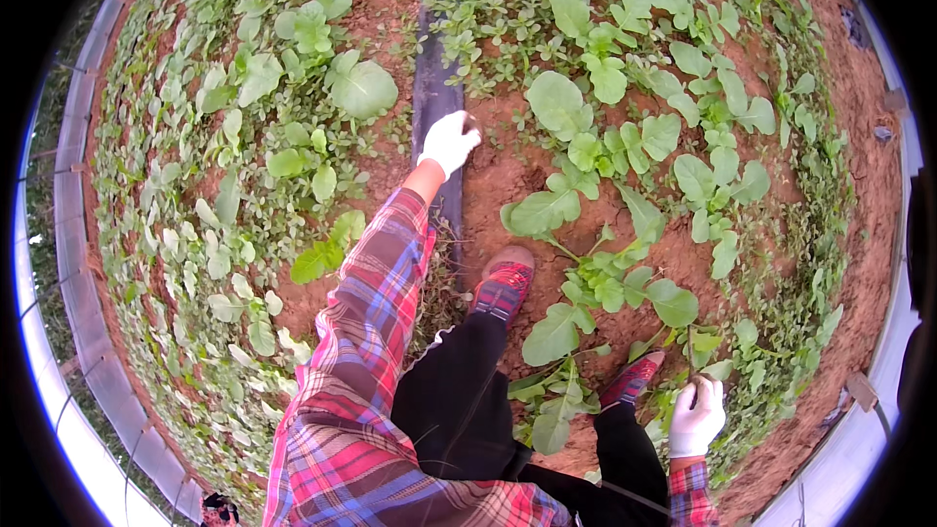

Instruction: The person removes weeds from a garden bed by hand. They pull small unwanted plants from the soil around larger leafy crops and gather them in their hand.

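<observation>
My left hand point(450, 140), in a white glove with a dirty fingertip, reaches over a black strip point(438, 99) that runs along the soil. Its fingers are curled in beside bare earth; whether anything is pinched between them is hidden. Lower right, my right hand point(697, 417), also gloved, is closed around a thin brown stick-like thing point(690, 351) that points up among leaves. Broad-leaved green plants point(611, 282) grow between the two hands. Small weeds point(505, 51) that look like purslane crowd the strip beyond my left hand.
My red patterned shoes point(505, 282) stand on reddish soil point(505, 194), close to the leafy plants. More leafy plants point(260, 80) and low weeds cover the left side. Pale sheeting point(860, 446) borders the right edge, and a low translucent barrier point(77, 132) the left.
</observation>
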Demonstrator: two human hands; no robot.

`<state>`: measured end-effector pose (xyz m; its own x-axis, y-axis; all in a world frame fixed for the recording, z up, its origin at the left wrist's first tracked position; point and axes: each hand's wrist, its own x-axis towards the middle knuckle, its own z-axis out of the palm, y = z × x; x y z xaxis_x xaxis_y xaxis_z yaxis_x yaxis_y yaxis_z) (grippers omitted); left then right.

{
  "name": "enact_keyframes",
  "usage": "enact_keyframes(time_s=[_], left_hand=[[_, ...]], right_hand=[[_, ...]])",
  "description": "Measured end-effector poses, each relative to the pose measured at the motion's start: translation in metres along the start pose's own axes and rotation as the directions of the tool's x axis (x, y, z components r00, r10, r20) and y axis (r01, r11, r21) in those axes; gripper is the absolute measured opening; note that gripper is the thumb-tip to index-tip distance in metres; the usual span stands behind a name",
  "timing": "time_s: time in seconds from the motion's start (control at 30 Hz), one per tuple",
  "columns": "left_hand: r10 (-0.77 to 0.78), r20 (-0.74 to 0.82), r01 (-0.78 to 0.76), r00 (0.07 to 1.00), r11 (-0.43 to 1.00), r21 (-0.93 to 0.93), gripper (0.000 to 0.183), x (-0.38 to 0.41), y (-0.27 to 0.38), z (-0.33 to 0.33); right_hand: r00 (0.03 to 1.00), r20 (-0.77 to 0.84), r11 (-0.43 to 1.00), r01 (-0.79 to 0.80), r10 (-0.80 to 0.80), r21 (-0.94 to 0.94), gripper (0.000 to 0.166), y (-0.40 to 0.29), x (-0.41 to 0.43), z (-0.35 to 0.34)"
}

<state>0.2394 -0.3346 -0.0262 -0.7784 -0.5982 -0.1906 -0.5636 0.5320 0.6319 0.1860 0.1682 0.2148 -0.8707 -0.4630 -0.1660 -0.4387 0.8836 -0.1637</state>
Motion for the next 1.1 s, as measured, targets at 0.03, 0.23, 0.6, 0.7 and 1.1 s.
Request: enact_keyframes(time_s=[0.03, 0.23, 0.6, 0.7, 1.1], left_hand=[[0.060, 0.034, -0.061, 0.998, 0.998, 0.034, 0.023, -0.007, 0.004, 0.002], [-0.174, 0.163, 0.213, 0.971, 0.941, -0.264, 0.024, -0.046, 0.007, -0.007], [0.130, 0.072, -0.149, 0.989, 0.849, 0.507, 0.016, -0.035, 0.021, 0.019], [0.142, 0.066, -0.155, 0.988, 0.817, 0.555, 0.015, -0.034, 0.018, 0.033], [0.038, 0.166, -0.105, 0.985, 0.903, 0.417, 0.028, -0.032, 0.024, 0.022]], right_hand=[[1.000, -0.012, 1.000, 0.005, -0.005, 0.001, 0.012, 0.001, 0.000, 0.000], [1.000, -0.028, 1.000, -0.014, 0.014, 0.000, 0.012, -0.001, -0.001, 0.000], [1.000, -0.014, 1.000, 0.003, -0.003, 0.007, 0.012, 0.002, 0.001, 0.000], [1.000, -0.019, 1.000, 0.003, -0.002, 0.007, 0.012, 0.001, 0.000, 0.001], [1.000, -0.014, 1.000, -0.012, 0.012, -0.005, 0.011, 0.000, 0.000, 0.000]])
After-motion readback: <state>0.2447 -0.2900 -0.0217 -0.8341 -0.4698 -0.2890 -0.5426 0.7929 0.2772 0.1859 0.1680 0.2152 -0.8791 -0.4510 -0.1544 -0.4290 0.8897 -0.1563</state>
